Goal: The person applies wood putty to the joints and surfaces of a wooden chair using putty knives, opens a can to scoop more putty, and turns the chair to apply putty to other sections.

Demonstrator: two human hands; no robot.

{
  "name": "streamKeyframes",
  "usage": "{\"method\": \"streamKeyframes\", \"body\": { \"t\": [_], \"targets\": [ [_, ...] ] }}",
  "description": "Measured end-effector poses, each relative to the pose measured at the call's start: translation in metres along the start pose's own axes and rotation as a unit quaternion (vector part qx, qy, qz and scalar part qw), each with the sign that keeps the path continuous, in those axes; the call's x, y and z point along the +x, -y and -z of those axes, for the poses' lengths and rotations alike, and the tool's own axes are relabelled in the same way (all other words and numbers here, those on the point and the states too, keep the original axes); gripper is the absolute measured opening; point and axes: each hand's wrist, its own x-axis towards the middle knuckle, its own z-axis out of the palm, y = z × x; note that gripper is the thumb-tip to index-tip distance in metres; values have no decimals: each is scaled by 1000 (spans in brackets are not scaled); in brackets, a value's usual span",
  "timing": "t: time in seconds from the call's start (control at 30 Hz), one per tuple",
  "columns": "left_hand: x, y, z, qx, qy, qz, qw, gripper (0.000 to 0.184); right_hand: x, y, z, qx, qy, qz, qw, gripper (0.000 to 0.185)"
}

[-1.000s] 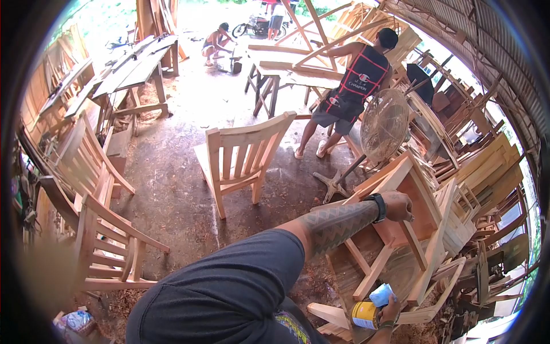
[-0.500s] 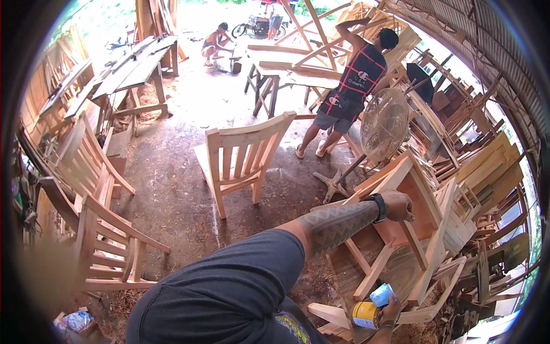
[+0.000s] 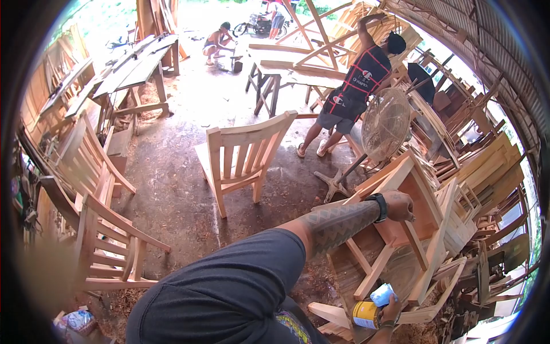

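My left hand (image 3: 399, 206), with a dark watch at its wrist, is closed round the end of a wooden chair leg (image 3: 415, 246). The leg belongs to an unfinished wooden chair (image 3: 421, 198) that lies tipped over on a brown board (image 3: 348, 278). Lower down, my right hand (image 3: 391, 311) grips a yellow can (image 3: 365, 315) with a white label. A crumpled light-blue piece (image 3: 382, 294), cloth or plastic, sits at the top of the can against my fingers. What is inside the can is hidden.
A slatted chair (image 3: 246, 150) stands mid-floor, and more chairs (image 3: 109, 246) are at the left. A pedestal fan (image 3: 385, 123) is just beyond the tipped chair. A co-worker (image 3: 360, 80) stands by a workbench (image 3: 286, 71). Wood pieces (image 3: 487, 172) are piled at the right.
Both my hands stay in place with what they hold. The co-worker by the bench has shifted slightly right, with the raised arm bent differently.
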Motion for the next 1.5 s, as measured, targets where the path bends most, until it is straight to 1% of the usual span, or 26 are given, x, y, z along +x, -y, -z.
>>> {"method": "streamKeyframes", "body": {
  "t": [0.13, 0.33, 0.43, 0.53, 0.63, 0.73, 0.93, 1.03, 1.13, 1.23, 1.5],
  "targets": [
    [-1, 0, 0, -2, 1, 4, 1000, 38, -1, 0, -1, 25, 0, -13, 1000, 40],
    [-3, -4, 3, 4, -1, 2, 1000, 38, 2, -4, 1, 36, 15, -4, 999, 38],
    [-3, -4, 3, 3, -1, 6, 1000, 38, -5, 5, 2, 24, 17, -11, 1000, 39],
    [-3, -4, 3, 3, -3, 6, 1000, 38, 3, -5, 1, 29, 9, 3, 1000, 39],
    [-4, -5, 4, 1, 1, 10, 1000, 38, 3, -6, -5, 35, -25, 21, 999, 37],
    [-5, -6, 5, 3, 6, 13, 1000, 39, 10, -16, -2, 35, -13, 33, 999, 37],
    [-8, -10, 9, 3, 6, 17, 1000, 39, 3, -7, -3, 13, -29, 23, 999, 39],
    [-8, -9, 9, 2, 4, 19, 1000, 39, 7, -12, -3, 18, -24, 40, 999, 40],
    [-7, -9, 8, 1, 4, 21, 1000, 39, 6, -10, -5, 18, -44, 31, 998, 40],
    [-7, -9, 8, -1, 4, 21, 1000, 39, 1, -4, 0, 16, -8, -1, 1000, 42],
    [-6, -7, 6, -6, 3, 14, 1000, 39, 3, -4, 3, -5, 2, 0, 1000, 43]
  ]
}}
